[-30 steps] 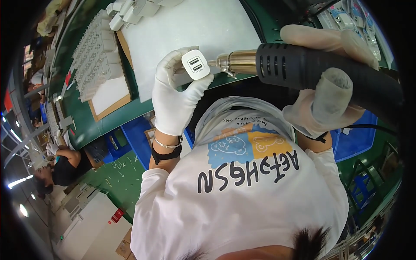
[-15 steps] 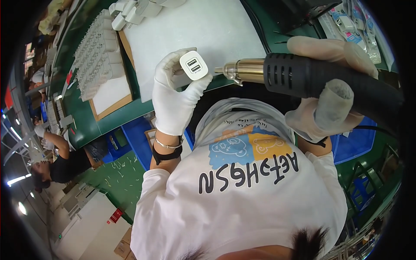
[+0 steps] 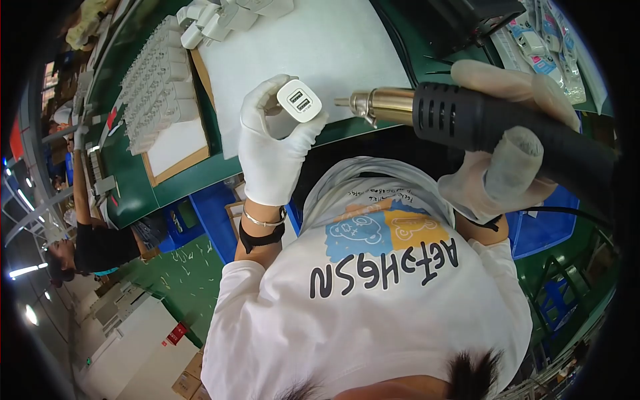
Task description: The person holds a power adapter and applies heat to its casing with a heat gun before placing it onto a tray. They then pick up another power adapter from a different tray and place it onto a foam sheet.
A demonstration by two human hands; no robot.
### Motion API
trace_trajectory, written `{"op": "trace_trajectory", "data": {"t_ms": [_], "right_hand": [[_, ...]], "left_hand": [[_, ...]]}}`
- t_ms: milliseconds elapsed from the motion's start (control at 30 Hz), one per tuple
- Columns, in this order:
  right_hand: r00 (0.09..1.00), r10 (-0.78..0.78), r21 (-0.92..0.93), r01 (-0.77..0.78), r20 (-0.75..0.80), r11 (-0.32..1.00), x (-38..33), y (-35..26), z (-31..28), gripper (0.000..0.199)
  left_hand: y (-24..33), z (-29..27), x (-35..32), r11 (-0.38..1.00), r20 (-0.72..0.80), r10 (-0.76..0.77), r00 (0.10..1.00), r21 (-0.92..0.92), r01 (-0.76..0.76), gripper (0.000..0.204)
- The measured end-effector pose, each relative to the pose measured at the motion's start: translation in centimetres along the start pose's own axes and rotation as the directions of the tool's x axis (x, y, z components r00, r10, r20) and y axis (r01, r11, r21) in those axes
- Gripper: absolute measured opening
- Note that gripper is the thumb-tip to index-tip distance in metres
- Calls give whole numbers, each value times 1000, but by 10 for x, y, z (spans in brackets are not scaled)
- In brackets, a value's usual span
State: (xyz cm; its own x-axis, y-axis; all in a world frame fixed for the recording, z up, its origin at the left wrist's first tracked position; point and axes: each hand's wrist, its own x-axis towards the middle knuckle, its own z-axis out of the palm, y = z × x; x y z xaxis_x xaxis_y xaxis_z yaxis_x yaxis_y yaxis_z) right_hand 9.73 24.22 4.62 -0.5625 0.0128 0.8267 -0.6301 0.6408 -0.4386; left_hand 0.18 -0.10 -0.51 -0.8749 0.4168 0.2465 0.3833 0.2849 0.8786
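Grasps a white charger (image 3: 299,101) near twelve o'clock, pinched between the thumb and fingers of the white-gloved left hand (image 3: 271,148), with the face bearing two rectangular ports turned up to the camera. Holds a black vented tool (image 3: 460,119) at the charger's three o'clock, with the fingers and thumb of the right hand (image 3: 512,160) closed about the handle in a pale translucent covering. Points the metal nozzle (image 3: 392,105) toward nine o'clock, just beside the charger but apart from it. Works by the near edge of a white sheet (image 3: 333,47) spread on the green tabletop (image 3: 183,185). Has rows of translucent pieces (image 3: 163,93) at ten o'clock, a cluster of white plastic blocks (image 3: 219,25) at eleven, a black device (image 3: 483,19) at one and bagged goods (image 3: 545,53) at two. Also has a blue bin (image 3: 548,232) at three, below the tabletop, and a co-worker (image 3: 105,250) in a black top near nine, with an arm extended toward twelve.
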Motion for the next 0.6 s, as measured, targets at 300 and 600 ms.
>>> {"op": "trace_trajectory", "data": {"t_ms": [300, 600], "right_hand": [[996, 21, 12, -20, -89, 1000, -9, 3, 9, 27], [995, -17, -1, 17, 103, 1000, 5, -4, -1, 31]], "left_hand": [[5, 1, 3, 960, -24, 174, 985, 228, -164, 58], [4, 4, 3, 965, 4, 170, 985, 201, -167, 60]]}}
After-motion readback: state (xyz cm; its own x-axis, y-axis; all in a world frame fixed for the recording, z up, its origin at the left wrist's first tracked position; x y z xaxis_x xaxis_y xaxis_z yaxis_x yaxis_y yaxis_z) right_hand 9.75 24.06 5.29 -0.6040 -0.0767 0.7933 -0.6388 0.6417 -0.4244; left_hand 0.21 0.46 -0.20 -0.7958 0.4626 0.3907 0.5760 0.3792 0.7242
